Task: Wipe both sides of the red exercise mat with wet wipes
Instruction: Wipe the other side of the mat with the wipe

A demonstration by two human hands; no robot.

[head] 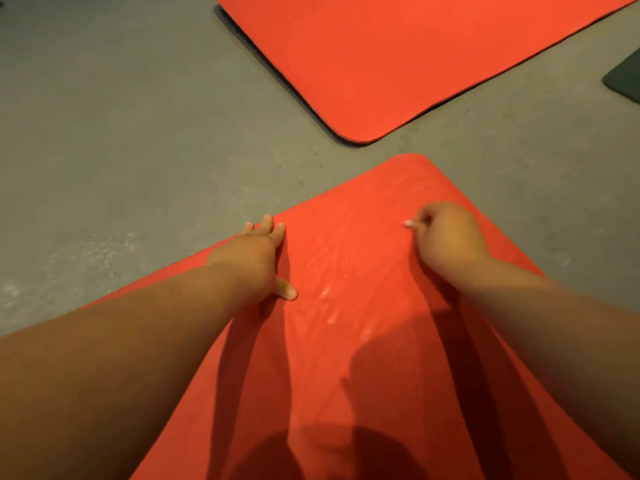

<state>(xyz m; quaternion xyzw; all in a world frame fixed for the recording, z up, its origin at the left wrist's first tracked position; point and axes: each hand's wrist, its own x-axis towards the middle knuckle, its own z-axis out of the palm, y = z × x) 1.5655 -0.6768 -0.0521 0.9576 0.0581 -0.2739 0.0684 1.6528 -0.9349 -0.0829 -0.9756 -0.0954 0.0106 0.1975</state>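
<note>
A red exercise mat [346, 341] lies on the grey floor in front of me, one rounded corner pointing away. Wet streaks and small drops shine on its middle. My left hand [256, 258] rests flat on the mat near its left edge, fingers straight and thumb spread. My right hand [446, 237] is curled on the mat toward the right side and grips a small white wet wipe [409, 223], of which only a tip shows past the fingers.
A second red mat [398, 57] lies on the floor farther away, its corner close to my mat's corner. A dark green object [625, 77] shows at the right edge. Grey floor [121, 133] spreads to the left.
</note>
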